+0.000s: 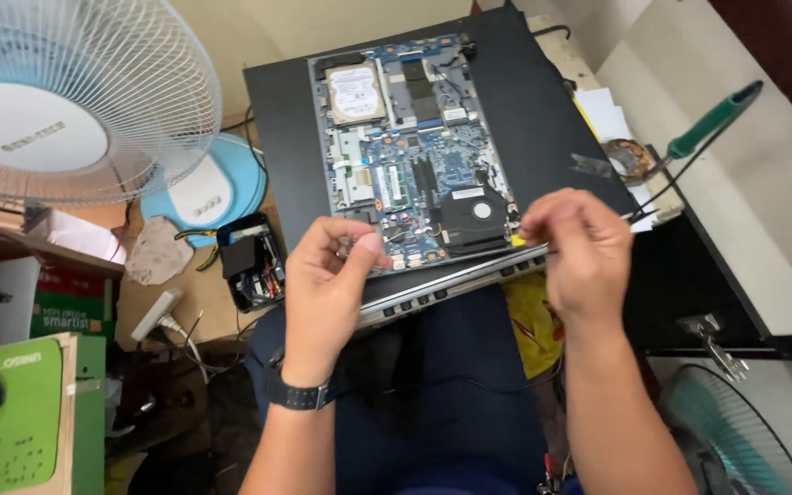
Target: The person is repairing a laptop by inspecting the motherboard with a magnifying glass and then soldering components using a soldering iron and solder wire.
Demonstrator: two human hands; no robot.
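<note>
An opened laptop (pixel 543 119) lies on my lap and the desk edge, its blue circuit board (pixel 414 156), silver hard drive (pixel 356 93) and black fan (pixel 474 215) exposed. My left hand (pixel 327 280), with a black watch on the wrist, is pinched over something small at the board's near left corner. At the near right corner, by the hinge edge (pixel 456 280), my right hand (pixel 575 247) has its fingertips pressed together on something thin; what it holds is too small to tell.
A white desk fan (pixel 75 92) stands at far left, with a blue-and-white round device (pixel 208 192) beside it. A black box of small parts (pixel 249 261) sits by my left hand. A green-handled screwdriver (pixel 712 119) and tape roll (pixel 625 158) lie right of the laptop.
</note>
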